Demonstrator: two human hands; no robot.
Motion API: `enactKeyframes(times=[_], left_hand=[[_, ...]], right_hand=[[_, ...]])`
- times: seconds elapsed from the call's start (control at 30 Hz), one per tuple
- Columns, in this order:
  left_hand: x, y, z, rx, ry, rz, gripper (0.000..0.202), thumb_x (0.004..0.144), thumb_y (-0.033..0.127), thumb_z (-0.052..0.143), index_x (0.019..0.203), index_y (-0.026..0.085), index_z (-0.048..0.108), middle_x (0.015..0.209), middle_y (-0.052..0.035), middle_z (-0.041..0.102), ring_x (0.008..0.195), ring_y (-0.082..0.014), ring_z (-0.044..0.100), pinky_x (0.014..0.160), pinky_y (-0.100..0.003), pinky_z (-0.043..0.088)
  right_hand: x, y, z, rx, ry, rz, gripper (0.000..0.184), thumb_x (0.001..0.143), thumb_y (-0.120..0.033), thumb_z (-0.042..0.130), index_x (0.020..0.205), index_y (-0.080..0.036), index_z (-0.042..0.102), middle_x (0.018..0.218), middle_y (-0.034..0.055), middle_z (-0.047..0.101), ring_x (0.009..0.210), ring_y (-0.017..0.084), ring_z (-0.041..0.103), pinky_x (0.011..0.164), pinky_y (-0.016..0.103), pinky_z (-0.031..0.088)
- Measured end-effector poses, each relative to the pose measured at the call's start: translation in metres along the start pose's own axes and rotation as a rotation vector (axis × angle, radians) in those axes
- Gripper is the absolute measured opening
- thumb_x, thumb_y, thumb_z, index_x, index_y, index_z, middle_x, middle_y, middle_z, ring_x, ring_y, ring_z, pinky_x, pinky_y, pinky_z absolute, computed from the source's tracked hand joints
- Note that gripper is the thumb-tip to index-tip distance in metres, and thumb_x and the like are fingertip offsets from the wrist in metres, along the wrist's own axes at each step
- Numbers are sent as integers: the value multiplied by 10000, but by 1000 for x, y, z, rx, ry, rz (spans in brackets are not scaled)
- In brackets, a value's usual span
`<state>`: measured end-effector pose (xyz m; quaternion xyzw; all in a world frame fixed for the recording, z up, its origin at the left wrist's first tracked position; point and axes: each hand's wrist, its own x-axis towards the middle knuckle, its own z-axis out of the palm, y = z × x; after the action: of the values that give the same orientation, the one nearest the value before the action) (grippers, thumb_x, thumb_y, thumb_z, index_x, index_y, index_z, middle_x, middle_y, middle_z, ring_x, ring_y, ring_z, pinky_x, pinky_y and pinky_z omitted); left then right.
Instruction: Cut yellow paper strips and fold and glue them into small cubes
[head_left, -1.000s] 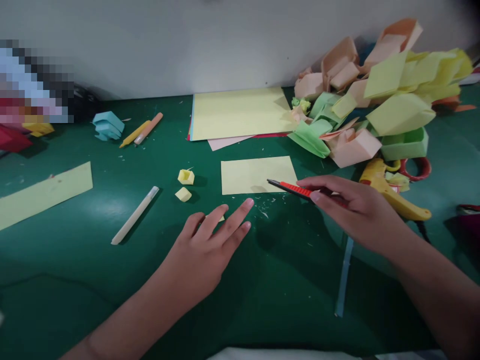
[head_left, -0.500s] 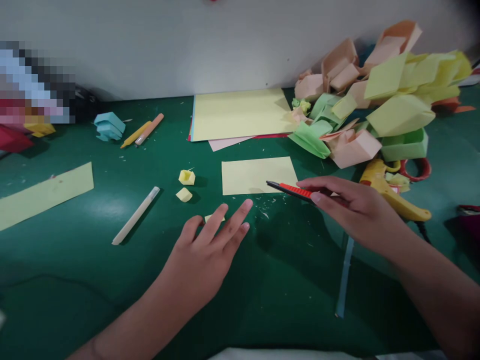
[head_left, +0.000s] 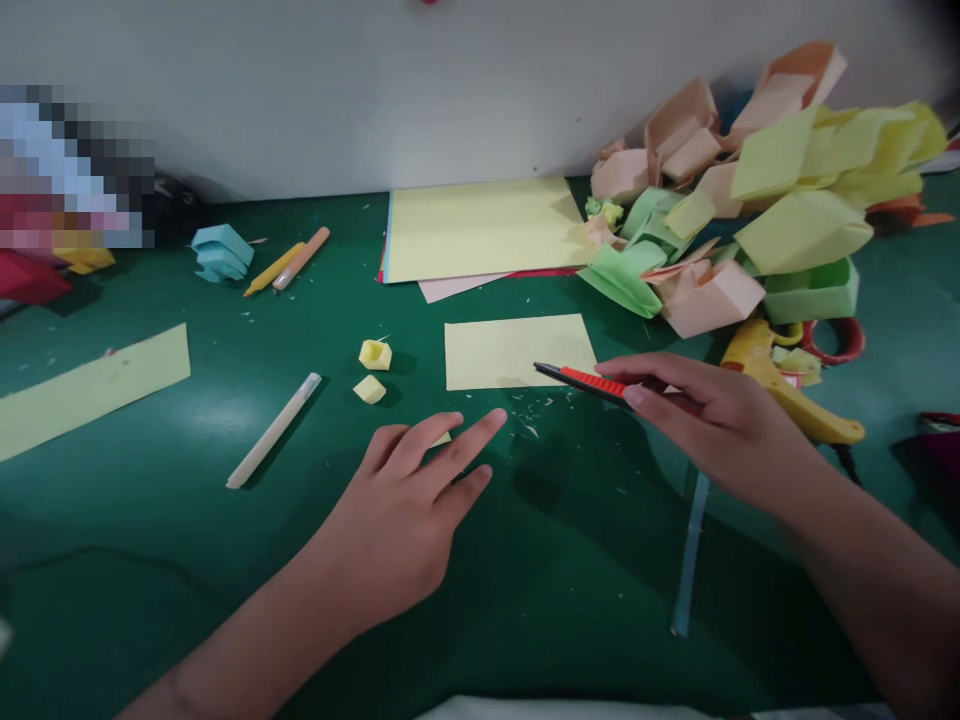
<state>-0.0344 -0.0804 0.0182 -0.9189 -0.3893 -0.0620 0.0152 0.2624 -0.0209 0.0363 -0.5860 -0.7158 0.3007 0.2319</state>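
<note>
My left hand (head_left: 416, 500) reaches low over the green table with its fingers spread. Partly hidden behind those fingers is a small pale yellow paper piece (head_left: 441, 440); I cannot tell whether they touch it. Black tweezers with a red grip (head_left: 596, 383) are held in my right hand (head_left: 694, 415), their tips pointing left over a pale yellow paper rectangle (head_left: 502, 350). Left of the rectangle sit a tiny open yellow paper box (head_left: 375, 354) and a small folded yellow paper piece (head_left: 370, 389).
Folded paper boxes (head_left: 802, 230) heap up at the back right, above a yellow glue gun (head_left: 787, 390). A stack of coloured sheets (head_left: 484, 230) lies by the wall. On the left are a white stick-like pen (head_left: 274, 432) and a green paper strip (head_left: 97, 385).
My left hand has shifted slightly left and down, its fingers now covering more of the small paper piece. My right hand keeps the tweezers almost still.
</note>
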Motion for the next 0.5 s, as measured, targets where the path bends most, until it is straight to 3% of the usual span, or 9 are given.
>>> enactKeyframes(times=[0.1, 0.2, 0.33, 0.5], left_hand=[[4, 3, 8, 18, -77, -23, 540, 880, 127, 478, 1400, 250, 556, 1650, -50, 249, 1367, -344, 403, 931, -520, 405], [9, 8, 14, 18, -109, -42, 598, 887, 158, 481, 1478, 243, 462, 1663, -76, 196, 1372, -353, 393, 944, -529, 399], [14, 10, 15, 9, -74, -67, 582, 876, 176, 515, 1452, 258, 501, 1654, -80, 230, 1352, -370, 412, 942, -535, 406], [14, 7, 9, -43, -10, -28, 442, 847, 144, 555, 1261, 238, 675, 1618, -63, 333, 1348, -374, 417, 936, -536, 421]], right_hand=[[0, 0, 0, -5, -4, -1, 330, 927, -461, 555, 1154, -280, 712, 881, 29, 742, 678, 196, 650, 544, 301, 480], [0, 0, 0, -13, -14, -11, 327, 927, -462, 555, 1147, -278, 712, 828, 25, 732, 662, 195, 645, 534, 301, 468], [0, 1, 1, -19, -12, -23, 329, 931, -455, 553, 1158, -274, 708, 874, 31, 739, 713, 197, 663, 564, 296, 487], [0, 1, 1, -29, -5, -34, 322, 928, -443, 556, 1151, -274, 717, 858, 29, 735, 688, 191, 656, 539, 288, 478]])
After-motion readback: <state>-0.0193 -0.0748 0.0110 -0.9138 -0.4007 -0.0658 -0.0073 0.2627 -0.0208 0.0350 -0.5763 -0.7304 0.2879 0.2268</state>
